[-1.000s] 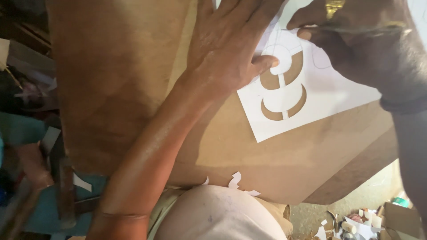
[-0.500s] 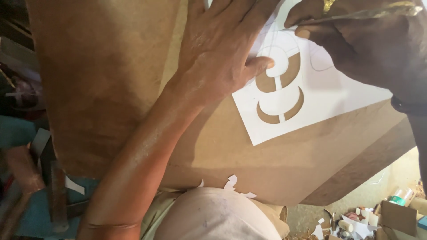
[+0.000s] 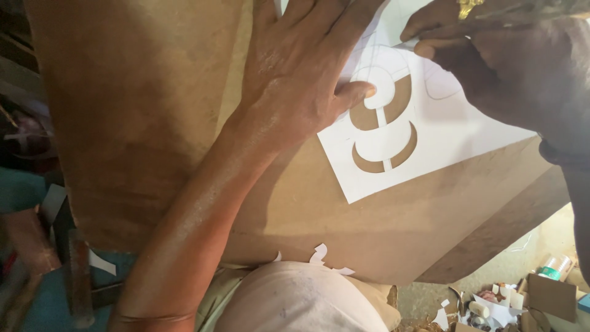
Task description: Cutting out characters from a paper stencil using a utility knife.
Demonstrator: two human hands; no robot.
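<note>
A white paper stencil [image 3: 455, 144] with curved cut-outs lies on a brown board [image 3: 153, 110]. My left hand [image 3: 301, 67] presses flat on the board and stencil, fingers spread, thumb tip at the edge of a cut-out. My right hand [image 3: 510, 67], at the upper right, pinches a thin pen-like tool [image 3: 409, 44] whose tip touches the paper above the cut-outs. A gold ring shows on one finger.
The board rests over my lap, and small white paper scraps [image 3: 322, 255] lie at its near edge. On the floor at lower right sit cardboard pieces [image 3: 550, 295] and litter. Dark clutter and a teal surface [image 3: 24, 190] fill the left side.
The view has shifted slightly. My left hand stays pressed on the stencil. My right hand has crept a little left along the paper with the tool.
</note>
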